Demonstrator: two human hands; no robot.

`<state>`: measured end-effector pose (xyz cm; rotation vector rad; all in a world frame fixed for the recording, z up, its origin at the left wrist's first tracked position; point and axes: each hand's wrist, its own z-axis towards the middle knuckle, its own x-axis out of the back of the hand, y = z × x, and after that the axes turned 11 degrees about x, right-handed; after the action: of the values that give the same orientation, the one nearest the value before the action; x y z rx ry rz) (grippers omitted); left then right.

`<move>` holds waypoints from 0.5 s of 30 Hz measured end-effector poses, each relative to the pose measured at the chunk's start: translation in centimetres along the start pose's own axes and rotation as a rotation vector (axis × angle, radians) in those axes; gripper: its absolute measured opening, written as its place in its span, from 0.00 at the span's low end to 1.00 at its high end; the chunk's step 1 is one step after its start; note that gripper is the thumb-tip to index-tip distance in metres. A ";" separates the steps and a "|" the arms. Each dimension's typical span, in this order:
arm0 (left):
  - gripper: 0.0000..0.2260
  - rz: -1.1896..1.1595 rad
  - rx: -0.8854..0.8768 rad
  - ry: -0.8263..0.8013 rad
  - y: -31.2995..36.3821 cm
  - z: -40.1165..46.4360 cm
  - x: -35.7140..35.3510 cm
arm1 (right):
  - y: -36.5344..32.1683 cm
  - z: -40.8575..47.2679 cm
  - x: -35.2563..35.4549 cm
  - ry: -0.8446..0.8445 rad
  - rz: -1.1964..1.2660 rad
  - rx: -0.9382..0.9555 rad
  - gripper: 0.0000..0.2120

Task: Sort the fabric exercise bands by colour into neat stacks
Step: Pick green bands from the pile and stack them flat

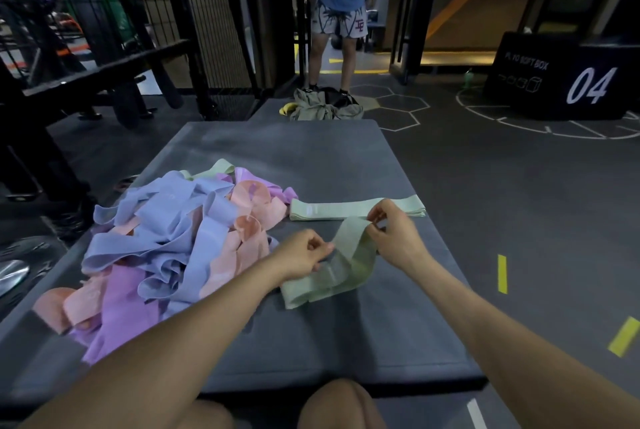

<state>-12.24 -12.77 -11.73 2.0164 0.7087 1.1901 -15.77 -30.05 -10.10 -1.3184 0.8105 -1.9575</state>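
A tangled heap of fabric bands [166, 241] in blue, peach, lilac and pale green lies on the left half of a grey mat [311, 158]. One pale green band [332, 212] lies flat and folded beyond my hands. A second green band [343, 265] is looped and rumpled on the mat between my hands. My left hand [304, 255] pinches its left side. My right hand [394, 234] pinches its upper end, lifted slightly off the mat.
A person in a blue top and patterned shorts [341, 12] stands past the mat's far end, with a bag and clothes [325, 106] at their feet. A black soft box marked 04 [568, 82] sits at right. Black racks [104, 47] crowd the left.
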 end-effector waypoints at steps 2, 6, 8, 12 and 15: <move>0.10 -0.060 0.036 -0.015 0.3 -0.1 -1.0 | 0.0 0.0 -0.1 0.007 0.025 0.000 0.04; 0.12 -0.480 0.178 -0.146 1.8 -0.4 -1.6 | 0.1 -0.1 -0.4 0.015 0.036 0.019 0.04; 0.09 -0.571 0.206 -0.145 2.1 -0.5 -1.7 | 0.2 -0.3 -0.3 0.004 0.013 0.019 0.06; 0.07 -0.643 0.237 -0.098 1.8 -0.5 -0.4 | 0.4 -0.5 0.4 -0.042 -0.049 0.034 0.11; 0.08 -0.633 0.193 -0.012 1.7 -0.6 1.6 | 0.1 -0.5 0.4 -0.075 -0.135 0.091 0.08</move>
<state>-11.90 -12.48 -9.41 1.7344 1.3707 0.7522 -16.37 -30.30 -10.12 -1.4151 0.6029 -2.0101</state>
